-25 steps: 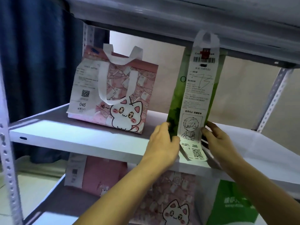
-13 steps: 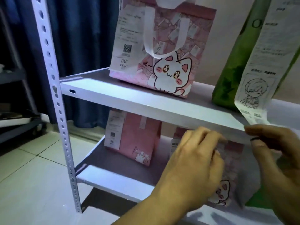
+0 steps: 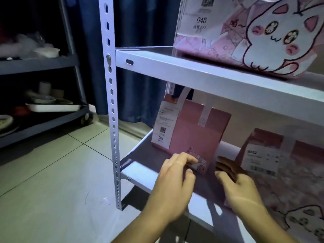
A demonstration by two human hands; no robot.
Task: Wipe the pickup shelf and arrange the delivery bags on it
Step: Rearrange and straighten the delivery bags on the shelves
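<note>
A plain pink delivery bag (image 3: 191, 130) with a white receipt on its left side stands on the lower shelf (image 3: 140, 174). My left hand (image 3: 175, 174) reaches to its lower front, fingertips at the small print near the base. My right hand (image 3: 235, 183) lies by the bag's lower right corner with fingers stretched toward it. Neither hand grips anything. A pink cat-print bag (image 3: 245, 32) sits on the upper shelf (image 3: 192, 71). Another pink cat bag (image 3: 289, 181) with a receipt stands at the lower right.
A white perforated upright (image 3: 112, 102) carries both shelves at the front left. A dark blue curtain (image 3: 140, 23) hangs behind. A wheeled cart (image 3: 43, 106) with trays and dishes stands at the far left on the tiled floor (image 3: 52, 181).
Both hands left the green bag's receipt on the upper shelf and dropped to the plain pink bag on the lower shelf. The view lowered with them.
</note>
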